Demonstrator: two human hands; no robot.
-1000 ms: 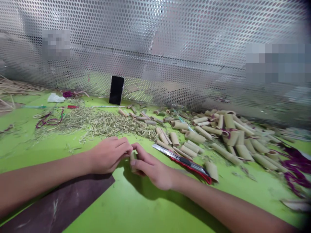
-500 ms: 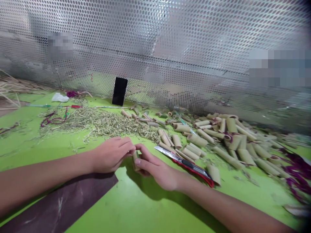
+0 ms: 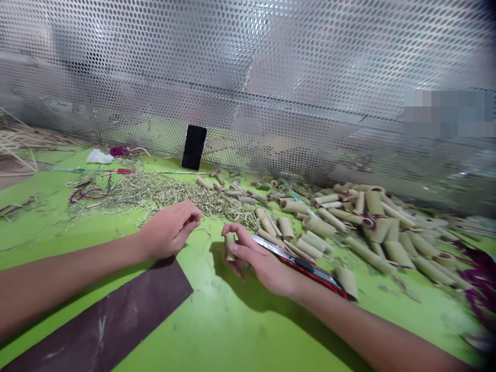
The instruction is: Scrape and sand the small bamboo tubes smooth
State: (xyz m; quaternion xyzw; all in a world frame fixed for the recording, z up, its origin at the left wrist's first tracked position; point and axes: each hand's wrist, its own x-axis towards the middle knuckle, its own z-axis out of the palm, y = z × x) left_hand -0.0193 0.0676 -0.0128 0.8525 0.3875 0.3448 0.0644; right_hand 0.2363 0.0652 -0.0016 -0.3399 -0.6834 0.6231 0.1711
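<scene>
Between the thumb and fingers of my right hand (image 3: 259,261) stands a short bamboo tube (image 3: 230,246), held upright above the green table. My left hand (image 3: 170,227) is apart from it on the left, with its fingers curled and pressed together near the shavings; whatever they hold, if anything, is too small to name. A red and silver utility knife (image 3: 304,266) lies just beyond my right hand, partly behind the wrist. A dark brown sheet (image 3: 127,315) lies under and in front of my left forearm.
Green bamboo shavings (image 3: 155,191) cover the middle. Cut bamboo pieces (image 3: 382,227) are heaped at the right, with purple string (image 3: 478,274) beyond. A phone (image 3: 194,147) leans against the perforated metal panel (image 3: 248,93). White tissue (image 3: 99,156) lies at the back left.
My left hand has come away from the bamboo tube, moving left and slightly back. My right hand still holds the tube and has shifted a little to the right. The view has shifted slightly.
</scene>
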